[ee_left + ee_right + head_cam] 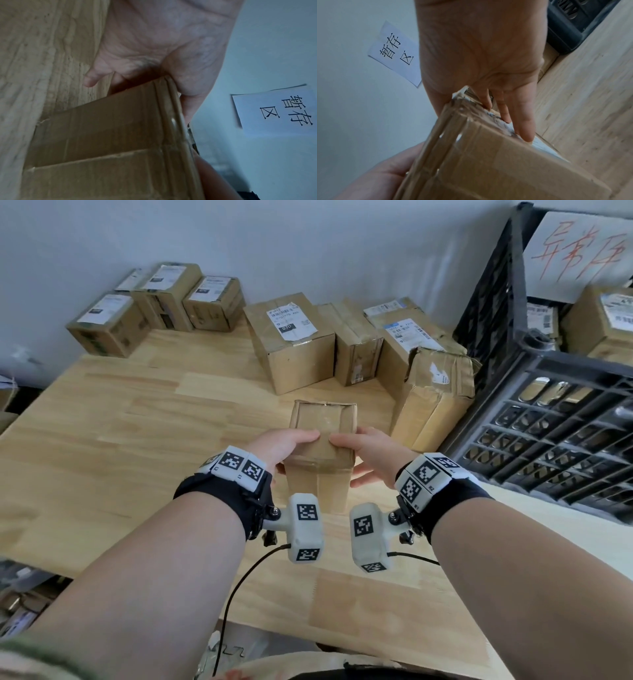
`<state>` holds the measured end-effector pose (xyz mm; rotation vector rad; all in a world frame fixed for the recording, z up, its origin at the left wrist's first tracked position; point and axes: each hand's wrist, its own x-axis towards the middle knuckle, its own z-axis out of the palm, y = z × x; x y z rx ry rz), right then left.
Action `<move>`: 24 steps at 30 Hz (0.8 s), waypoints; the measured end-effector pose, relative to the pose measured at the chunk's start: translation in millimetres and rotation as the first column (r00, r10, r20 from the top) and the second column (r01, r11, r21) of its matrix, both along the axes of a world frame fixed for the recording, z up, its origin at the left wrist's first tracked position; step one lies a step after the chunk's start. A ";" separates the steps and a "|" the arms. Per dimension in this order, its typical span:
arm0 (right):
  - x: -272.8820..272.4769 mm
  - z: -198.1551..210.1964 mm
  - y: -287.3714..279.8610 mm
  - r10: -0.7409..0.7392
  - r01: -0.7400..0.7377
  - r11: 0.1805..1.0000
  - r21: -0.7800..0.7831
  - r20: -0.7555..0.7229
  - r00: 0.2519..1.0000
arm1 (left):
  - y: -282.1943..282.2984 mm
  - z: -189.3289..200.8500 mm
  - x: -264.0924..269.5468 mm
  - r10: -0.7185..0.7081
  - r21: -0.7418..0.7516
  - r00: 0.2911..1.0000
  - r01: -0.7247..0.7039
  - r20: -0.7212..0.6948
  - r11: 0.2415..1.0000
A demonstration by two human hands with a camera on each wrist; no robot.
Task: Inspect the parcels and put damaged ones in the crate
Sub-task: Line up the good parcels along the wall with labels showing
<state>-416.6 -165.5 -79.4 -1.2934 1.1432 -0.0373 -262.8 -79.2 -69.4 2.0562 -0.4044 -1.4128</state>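
Both hands (322, 453) grip plain parcel (322, 440); wall sign (276, 112) reads 暂存区.

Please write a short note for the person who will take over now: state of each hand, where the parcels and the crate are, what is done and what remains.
Left hand and right hand: both grip the small cardboard parcel, thumbs on top, lifted above the wooden table.
Black crate: at the right edge of the table; it already holds some parcels.
Still on the table: a row of parcels by the wall, including a crumpled one next to the crate.
Done: some parcels are in the crate.
Left: finish checking the held parcel, then inspect the rest; damaged ones go in the crate.
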 end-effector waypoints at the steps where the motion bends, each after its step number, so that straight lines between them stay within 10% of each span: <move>1: 0.3 0.1 -0.5 0.000 0.000 1.000 0.000 -0.003 1.000 | -0.8 -0.4 0.4 0.003 0.003 1.000 -0.003 -0.001 1.000; 24: -41.6 23.3 -9.7 -0.250 0.251 0.968 0.030 0.251 0.935 | -14.9 23.5 -21.0 0.127 -0.331 0.965 -0.200 -0.231 0.922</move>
